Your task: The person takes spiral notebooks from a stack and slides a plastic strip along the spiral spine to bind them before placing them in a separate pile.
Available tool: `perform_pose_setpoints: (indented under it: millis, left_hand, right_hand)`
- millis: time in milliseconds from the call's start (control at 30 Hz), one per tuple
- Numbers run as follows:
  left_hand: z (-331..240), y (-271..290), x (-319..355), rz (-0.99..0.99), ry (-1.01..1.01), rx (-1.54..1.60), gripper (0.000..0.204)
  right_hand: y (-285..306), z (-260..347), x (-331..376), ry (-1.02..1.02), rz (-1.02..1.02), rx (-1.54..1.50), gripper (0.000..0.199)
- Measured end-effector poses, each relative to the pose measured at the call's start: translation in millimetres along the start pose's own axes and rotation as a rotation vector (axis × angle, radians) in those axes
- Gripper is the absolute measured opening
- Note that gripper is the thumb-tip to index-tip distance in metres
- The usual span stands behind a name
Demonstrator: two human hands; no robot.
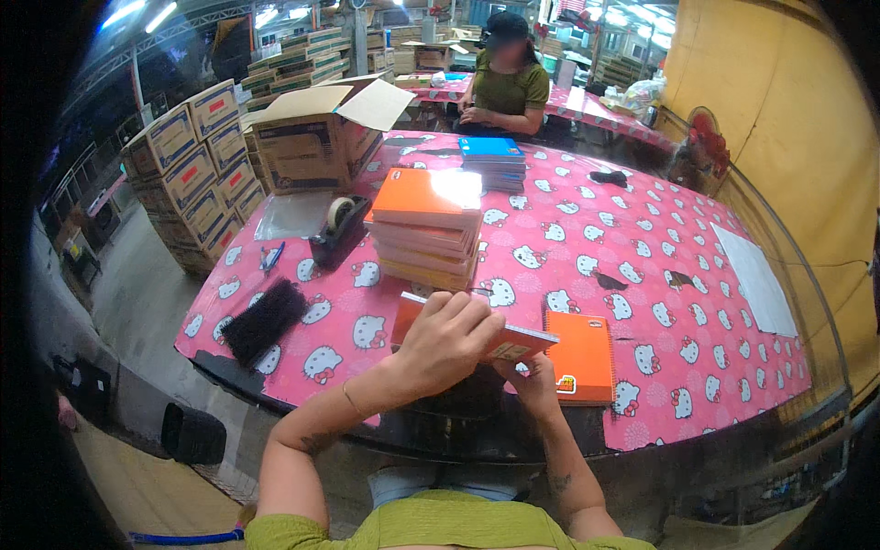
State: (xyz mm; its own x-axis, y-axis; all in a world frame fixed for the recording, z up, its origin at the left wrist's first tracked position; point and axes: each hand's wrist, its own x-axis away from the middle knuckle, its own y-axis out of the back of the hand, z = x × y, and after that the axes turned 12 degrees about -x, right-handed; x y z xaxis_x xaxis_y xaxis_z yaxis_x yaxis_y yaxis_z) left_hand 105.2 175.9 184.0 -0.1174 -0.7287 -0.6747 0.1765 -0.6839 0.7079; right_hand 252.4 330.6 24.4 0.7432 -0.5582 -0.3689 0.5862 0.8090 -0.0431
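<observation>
Above the table's near edge, both my hands hold a tilted orange-covered notebook (407, 317). My left hand (440, 344) grips it from above, its fingers bent over the top edge. Beneath the right end, my right hand (532, 383) has its fingers closed on the lower edge. Another orange spiral notebook (579, 348) lies flat just right of my hands, perhaps atop others. Beyond them stands a tall, slightly uneven stack of orange notebooks (431, 197). Behind that is a smaller stack of blue notebooks (493, 151).
The pink patterned table (587, 220) also bears a tape dispenser (339, 229), pens (271, 258), a black bristly block (264, 321) and a white sheet (753, 275). An opened carton (312, 142) stands far left, near stacked cartons (192, 170). Another person (509, 87) stands across the table.
</observation>
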Motion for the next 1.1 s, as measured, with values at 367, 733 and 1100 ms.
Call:
perform_pose_setpoints:
  millis: [367, 733, 1100]
  left_hand:
    - [-9.5, -53.3, 124.3, -0.256, 1.058, 0.604, 0.051]
    - [172.3, -54.2, 275.7, 0.397, 1.080, -0.645, 0.034]
    - [98.3, -28.5, 189.2, 0.160, 0.710, -0.403, 0.028]
  right_hand:
    - [-48.3, 6.0, 6.6, -0.046, -0.149, -0.145, 0.067]
    - [-2.1, -3.2, -2.6, -0.100, -0.067, -0.176, 0.058]
    - [-77.9, 113.1, -27.4, 0.449, 0.224, 0.670, 0.033]
